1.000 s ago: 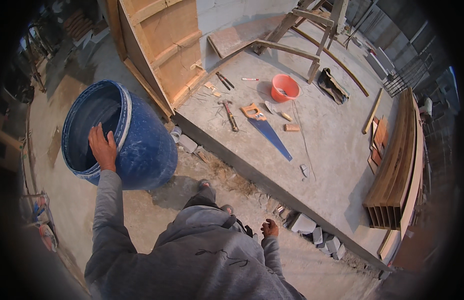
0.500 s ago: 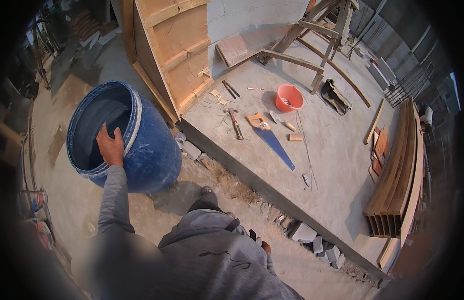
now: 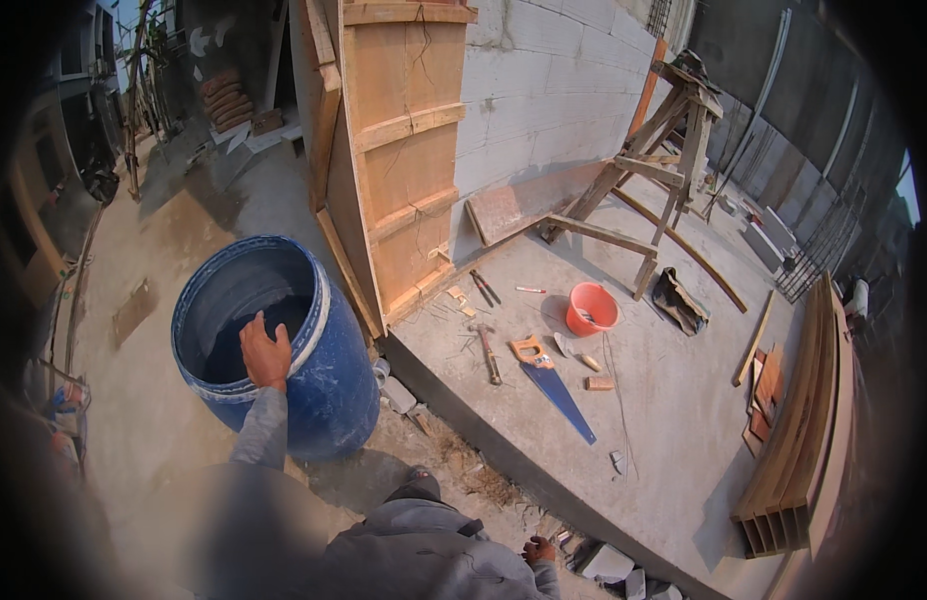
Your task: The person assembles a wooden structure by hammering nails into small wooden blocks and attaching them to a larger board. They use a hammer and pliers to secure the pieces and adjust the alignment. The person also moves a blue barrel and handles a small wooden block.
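Observation:
My left hand [image 3: 266,352] reaches over the near rim of a tall blue plastic barrel [image 3: 334,400]. Its fingers are apart and slightly bent, with nothing held in them. Whether the palm touches the rim is unclear. Dark shade hides the bottom inside the barrel. My right hand [image 3: 540,550] hangs low at my side, near the edge of a raised concrete slab [image 3: 674,500]. Its fingers are loosely curled and apart, and I see nothing in them.
On the slab lie a handsaw [image 3: 556,390], a hammer [image 3: 490,355], pincers [image 3: 486,288], a trowel [image 3: 579,352] and a red bucket [image 3: 592,309]. A wooden trestle [image 3: 674,170] stands behind, brown hollow beams [image 3: 789,430] to the right. A wooden panel [image 3: 404,160] rises beside the barrel.
The view has tilted upward, so the barrel and tools sit lower in the picture. My left hand stays over the barrel's rim. More of my right hand shows, out from my side.

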`<state>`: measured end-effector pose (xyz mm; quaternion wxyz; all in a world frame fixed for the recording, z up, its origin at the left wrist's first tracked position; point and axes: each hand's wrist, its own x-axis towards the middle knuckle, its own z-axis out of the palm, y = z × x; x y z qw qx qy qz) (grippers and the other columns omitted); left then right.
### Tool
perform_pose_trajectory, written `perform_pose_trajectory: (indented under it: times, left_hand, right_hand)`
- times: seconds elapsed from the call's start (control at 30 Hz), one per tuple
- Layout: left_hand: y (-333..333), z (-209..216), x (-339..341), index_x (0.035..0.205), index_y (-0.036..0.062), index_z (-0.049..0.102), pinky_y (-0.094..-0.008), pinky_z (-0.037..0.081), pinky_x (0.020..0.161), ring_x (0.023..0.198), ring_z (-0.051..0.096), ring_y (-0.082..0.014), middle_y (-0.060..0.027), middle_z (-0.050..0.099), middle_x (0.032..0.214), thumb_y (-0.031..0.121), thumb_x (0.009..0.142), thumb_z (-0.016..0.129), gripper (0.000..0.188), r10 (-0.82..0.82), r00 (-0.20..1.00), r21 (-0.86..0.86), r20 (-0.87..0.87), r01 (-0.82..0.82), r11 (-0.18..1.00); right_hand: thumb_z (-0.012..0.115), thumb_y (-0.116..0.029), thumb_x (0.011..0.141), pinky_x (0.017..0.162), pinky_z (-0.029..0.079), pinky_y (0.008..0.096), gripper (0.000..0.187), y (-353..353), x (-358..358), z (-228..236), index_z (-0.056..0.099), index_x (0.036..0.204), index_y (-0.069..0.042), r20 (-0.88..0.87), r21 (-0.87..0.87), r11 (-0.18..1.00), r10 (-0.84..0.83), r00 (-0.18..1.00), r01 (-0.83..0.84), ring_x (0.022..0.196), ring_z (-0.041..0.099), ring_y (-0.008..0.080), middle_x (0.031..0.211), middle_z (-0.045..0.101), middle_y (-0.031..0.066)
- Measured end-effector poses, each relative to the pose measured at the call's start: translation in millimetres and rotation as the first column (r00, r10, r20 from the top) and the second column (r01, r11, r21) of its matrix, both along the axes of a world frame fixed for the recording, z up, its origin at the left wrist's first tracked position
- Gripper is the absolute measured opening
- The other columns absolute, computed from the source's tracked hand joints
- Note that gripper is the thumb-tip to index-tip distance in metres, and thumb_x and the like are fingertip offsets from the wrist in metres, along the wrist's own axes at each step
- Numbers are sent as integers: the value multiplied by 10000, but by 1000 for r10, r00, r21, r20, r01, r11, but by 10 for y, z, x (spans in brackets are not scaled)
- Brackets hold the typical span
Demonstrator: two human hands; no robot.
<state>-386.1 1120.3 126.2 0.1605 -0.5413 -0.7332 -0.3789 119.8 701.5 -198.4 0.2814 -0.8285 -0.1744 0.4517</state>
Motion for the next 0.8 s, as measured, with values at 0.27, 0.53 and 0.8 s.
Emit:
perform_pose_trajectory:
  times: [0.27, 0.53, 0.8]
  left_hand:
    - [-41, 7, -18, 1212, -30, 594, -445, 429, 975, 1129, 527, -360, -196, 605, 1134, 180, 815, 678, 457, 5, 1000, -38, -22, -6, 999]
    - [-54, 7, -7, 1206, -29, 600, -443, 436, 971, 1133, 528, -354, -192, 609, 1125, 174, 807, 677, 454, 6, 1000, -20, -31, -7, 1000]
    - [-59, -39, -25, 1202, -27, 607, -448, 439, 968, 1124, 535, -360, -191, 616, 1116, 173, 807, 675, 448, -4, 999, -10, -43, 3, 1000]
  right_hand:
    - [646, -144, 813, 537, 551, 346, 404, -36, -144, 205, 608, 1187, 5, 71, -56, 992, 114, 991, -110, 614, 698, 233, 812, 705, 191]
    - [645, -154, 814, 548, 554, 346, 404, 21, -254, 189, 611, 1183, 6, 59, -37, 995, 92, 994, -90, 621, 699, 233, 816, 705, 189]
    - [645, -164, 816, 560, 557, 347, 404, -49, -368, 191, 613, 1180, 6, 47, -12, 997, 72, 996, -72, 628, 700, 233, 820, 706, 187]
